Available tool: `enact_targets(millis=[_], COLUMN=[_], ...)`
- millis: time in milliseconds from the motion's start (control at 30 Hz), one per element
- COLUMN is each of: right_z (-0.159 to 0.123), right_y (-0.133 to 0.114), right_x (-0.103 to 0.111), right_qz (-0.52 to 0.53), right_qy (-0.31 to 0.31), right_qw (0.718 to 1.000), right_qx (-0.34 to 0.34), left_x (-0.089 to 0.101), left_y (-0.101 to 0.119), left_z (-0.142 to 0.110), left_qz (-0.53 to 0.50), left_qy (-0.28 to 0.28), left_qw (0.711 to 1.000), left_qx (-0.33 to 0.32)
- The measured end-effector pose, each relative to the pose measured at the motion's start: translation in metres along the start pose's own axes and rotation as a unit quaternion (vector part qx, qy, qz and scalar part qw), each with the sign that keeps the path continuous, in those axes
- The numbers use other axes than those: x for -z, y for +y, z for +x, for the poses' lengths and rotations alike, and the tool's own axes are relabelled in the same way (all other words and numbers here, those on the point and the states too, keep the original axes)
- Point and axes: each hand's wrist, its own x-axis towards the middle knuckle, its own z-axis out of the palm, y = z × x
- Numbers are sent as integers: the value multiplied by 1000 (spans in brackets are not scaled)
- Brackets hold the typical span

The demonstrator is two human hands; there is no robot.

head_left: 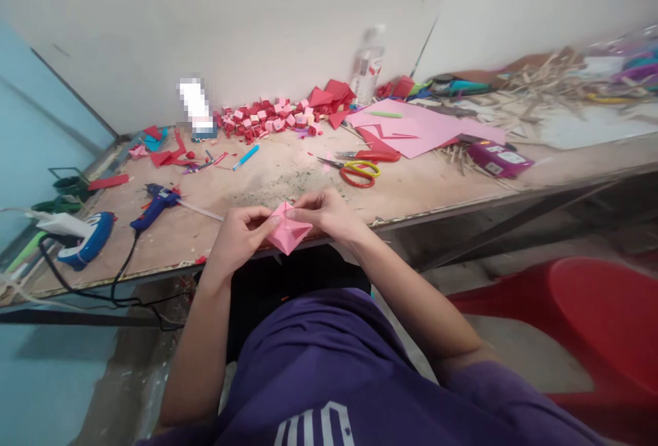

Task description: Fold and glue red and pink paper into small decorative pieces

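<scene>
A small folded piece of pink paper (288, 232) is held over the near edge of the wooden table (421, 189). My left hand (241, 232) pinches its left side with fingers closed. My right hand (326, 214) grips its top and right side, fingers pressed on the fold. Just beyond my hands lie scissors (357, 170) with red and yellow handles.
A blue glue gun (157, 201) with a cable lies at the left, near a blue tape dispenser (87, 239). A heap of small red and pink folded pieces (267, 118) sits at the back, by pink sheets (416, 127), a clear bottle (368, 66) and wooden sticks (534, 86). A red plastic chair (580, 316) stands at the right.
</scene>
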Motion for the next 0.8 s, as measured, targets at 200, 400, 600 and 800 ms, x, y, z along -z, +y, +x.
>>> enact_targets(millis=[200, 400, 600, 800], right_z=[-3, -4, -5, -4], right_y=[-3, -4, -8, -5], right_x=[3, 1, 0, 0], right_qz=[-38, -16, -34, 76], right_qy=[-66, -31, -33, -26], right_qw=[997, 999, 999, 996], right_qx=[0, -11, -8, -38], left_x=[1, 3, 5, 8], left_y=[0, 3, 5, 1], left_z=[0, 1, 2, 4], left_qz=[-20, 23, 53, 62], left_qy=[8, -38, -54, -80], left_qw=[1000, 999, 997, 995], left_qx=[-1, 15, 28, 19])
